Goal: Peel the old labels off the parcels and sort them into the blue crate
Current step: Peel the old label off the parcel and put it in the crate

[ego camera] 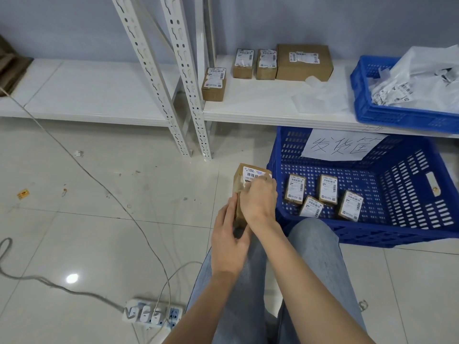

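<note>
I hold a small brown cardboard parcel (240, 180) above the floor, just left of the large blue crate (407, 194). My left hand (229, 240) grips the parcel's near end from the left. My right hand (258, 198) lies over its top, and its fingertips pinch the white label (254, 173) at the lower edge. Inside the crate lie several small labelled parcels (327, 189). On the white shelf (260, 105) stand three small parcels (214, 83) and a larger box (304, 62), all labelled.
A second blue crate (377, 112) holding white plastic bags sits on the shelf at the right. White shelf uprights (191, 95) stand left of the parcels. A power strip (152, 315) and trailing cables (99, 184) lie on the tiled floor. My knees are below the hands.
</note>
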`<action>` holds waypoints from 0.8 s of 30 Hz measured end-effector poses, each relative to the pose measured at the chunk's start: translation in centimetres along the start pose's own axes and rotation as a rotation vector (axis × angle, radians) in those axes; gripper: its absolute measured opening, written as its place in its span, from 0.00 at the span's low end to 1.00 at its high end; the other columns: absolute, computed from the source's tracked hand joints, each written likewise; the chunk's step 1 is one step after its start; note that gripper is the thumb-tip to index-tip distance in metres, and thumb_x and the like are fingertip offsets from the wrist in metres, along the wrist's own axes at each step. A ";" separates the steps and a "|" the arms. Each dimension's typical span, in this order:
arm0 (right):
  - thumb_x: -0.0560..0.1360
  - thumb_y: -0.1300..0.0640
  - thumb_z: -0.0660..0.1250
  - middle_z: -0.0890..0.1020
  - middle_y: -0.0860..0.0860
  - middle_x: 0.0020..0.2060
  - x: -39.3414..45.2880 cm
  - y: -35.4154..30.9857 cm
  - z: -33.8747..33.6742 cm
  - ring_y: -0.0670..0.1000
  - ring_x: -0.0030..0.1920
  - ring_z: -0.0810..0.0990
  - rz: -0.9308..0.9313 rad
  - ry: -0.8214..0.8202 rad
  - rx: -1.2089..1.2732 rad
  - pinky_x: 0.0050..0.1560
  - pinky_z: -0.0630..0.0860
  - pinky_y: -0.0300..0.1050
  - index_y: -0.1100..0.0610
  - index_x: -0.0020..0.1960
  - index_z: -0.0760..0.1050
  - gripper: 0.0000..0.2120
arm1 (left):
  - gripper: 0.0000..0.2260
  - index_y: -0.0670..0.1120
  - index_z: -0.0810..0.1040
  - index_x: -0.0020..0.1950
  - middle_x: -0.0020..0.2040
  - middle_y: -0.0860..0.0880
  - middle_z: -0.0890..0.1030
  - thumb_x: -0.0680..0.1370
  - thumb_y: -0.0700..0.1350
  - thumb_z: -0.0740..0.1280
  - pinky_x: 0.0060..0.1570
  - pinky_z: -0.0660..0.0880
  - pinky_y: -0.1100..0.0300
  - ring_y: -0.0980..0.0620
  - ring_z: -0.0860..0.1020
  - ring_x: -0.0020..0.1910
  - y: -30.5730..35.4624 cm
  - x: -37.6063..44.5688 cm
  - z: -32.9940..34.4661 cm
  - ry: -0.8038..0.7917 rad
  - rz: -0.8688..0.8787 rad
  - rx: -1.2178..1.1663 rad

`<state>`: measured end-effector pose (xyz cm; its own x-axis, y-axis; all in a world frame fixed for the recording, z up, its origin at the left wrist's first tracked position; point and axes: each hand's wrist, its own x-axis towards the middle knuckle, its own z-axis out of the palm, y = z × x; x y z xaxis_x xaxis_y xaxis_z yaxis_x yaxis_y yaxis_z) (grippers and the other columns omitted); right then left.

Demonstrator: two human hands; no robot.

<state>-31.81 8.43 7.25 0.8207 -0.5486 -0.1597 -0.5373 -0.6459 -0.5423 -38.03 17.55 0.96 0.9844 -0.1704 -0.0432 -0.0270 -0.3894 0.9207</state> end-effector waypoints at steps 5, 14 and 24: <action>0.82 0.56 0.57 0.77 0.52 0.48 0.9 0.8 -1.5 0.46 0.41 0.76 0.189 0.009 0.443 0.34 0.72 0.30 0.62 0.57 0.71 0.10 | 0.29 0.64 0.60 0.76 0.62 0.56 0.74 0.78 0.52 0.69 0.59 0.76 0.59 0.54 0.76 0.60 0.0 0.2 -0.3 0.035 -0.021 -0.015; 0.73 0.45 0.71 0.74 0.53 0.57 1.9 0.6 0.0 0.54 0.57 0.74 0.084 -0.043 0.180 0.48 0.69 0.43 0.54 0.52 0.75 0.15 | 0.30 0.67 0.58 0.75 0.69 0.59 0.69 0.75 0.63 0.63 0.62 0.76 0.52 0.55 0.74 0.66 0.3 0.0 -0.2 0.009 0.027 0.034; 0.80 0.56 0.63 0.78 0.58 0.55 1.9 0.4 1.3 0.56 0.59 0.74 0.022 0.082 0.096 0.57 0.76 0.53 0.61 0.48 0.80 0.10 | 0.29 0.64 0.59 0.76 0.67 0.57 0.71 0.75 0.59 0.63 0.61 0.77 0.52 0.56 0.74 0.65 0.2 0.2 -0.1 0.001 0.029 0.060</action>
<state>-30.20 7.83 5.73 0.7882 -0.6061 -0.1064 -0.5305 -0.5817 -0.6166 -37.84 17.56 1.23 0.9833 -0.1811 -0.0162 -0.0659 -0.4381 0.8965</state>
